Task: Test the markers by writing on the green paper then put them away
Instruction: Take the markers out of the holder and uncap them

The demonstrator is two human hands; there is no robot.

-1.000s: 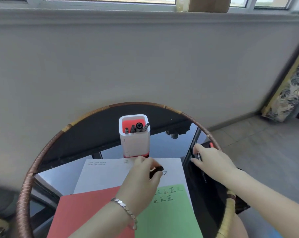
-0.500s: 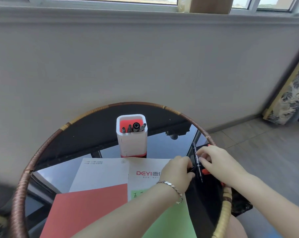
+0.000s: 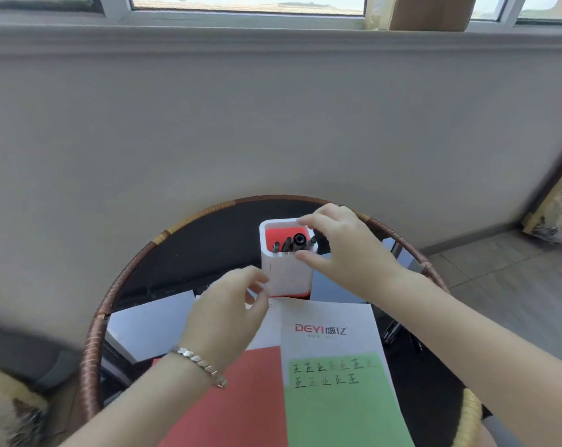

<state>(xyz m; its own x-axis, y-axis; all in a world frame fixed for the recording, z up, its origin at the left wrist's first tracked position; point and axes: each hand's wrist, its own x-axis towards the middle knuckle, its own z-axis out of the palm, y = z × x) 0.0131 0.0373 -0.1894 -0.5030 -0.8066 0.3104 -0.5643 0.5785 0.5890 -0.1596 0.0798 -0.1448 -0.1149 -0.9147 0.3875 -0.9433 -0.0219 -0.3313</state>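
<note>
- Hovering your right hand over the holder, markers standing upright just below; can't tell if you're pinching one.
- Your left hand is idling beside it, loose, empty.

Right hand over white holder; left hand beside; markers inside.

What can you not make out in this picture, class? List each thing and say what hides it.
Head view:
- Whether the right hand grips a marker over the white holder: its fingers cover it.
- Whether the left hand pinches anything: its curled fingers hide that.
- The green paper's near end: cut off by the bottom edge.
- Dark things beside the right forearm: blurred, partly covered.
- Print under the red logo: too small.
</note>
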